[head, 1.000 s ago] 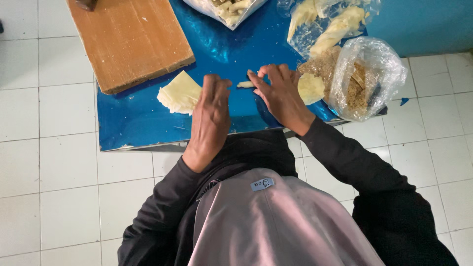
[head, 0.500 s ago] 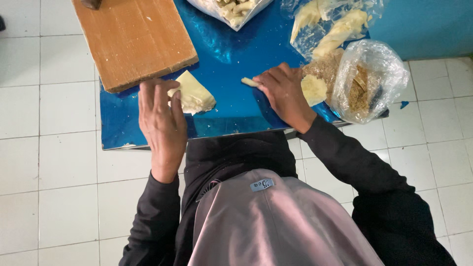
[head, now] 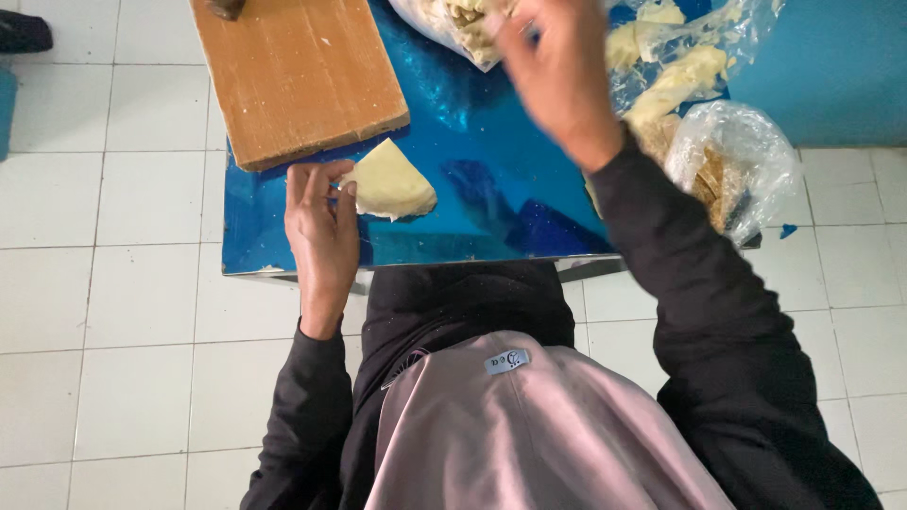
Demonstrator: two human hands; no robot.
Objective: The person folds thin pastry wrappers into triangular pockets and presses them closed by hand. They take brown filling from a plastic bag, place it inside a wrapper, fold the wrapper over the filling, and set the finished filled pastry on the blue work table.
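A pale yellow folded wedge of dough (head: 389, 184) lies on the shiny blue table (head: 491, 203), just below the wooden board (head: 298, 71). My left hand (head: 321, 231) rests flat on the table with its fingertips touching the wedge's left edge. My right hand (head: 557, 66) is raised and blurred over the far side of the table, at a clear plastic bag of pale pieces (head: 453, 24). I cannot tell whether its fingers hold anything.
More clear plastic bags of pale yellow and brownish pieces (head: 718, 161) sit at the table's right end. White floor tiles (head: 104, 283) surround the table, and a blue wall (head: 831, 66) stands at the right. A dark object (head: 24, 28) lies on the floor at top left.
My right hand has lifted off the table and swung up towards the bag at the far edge. My left hand has stayed beside the dough wedge.
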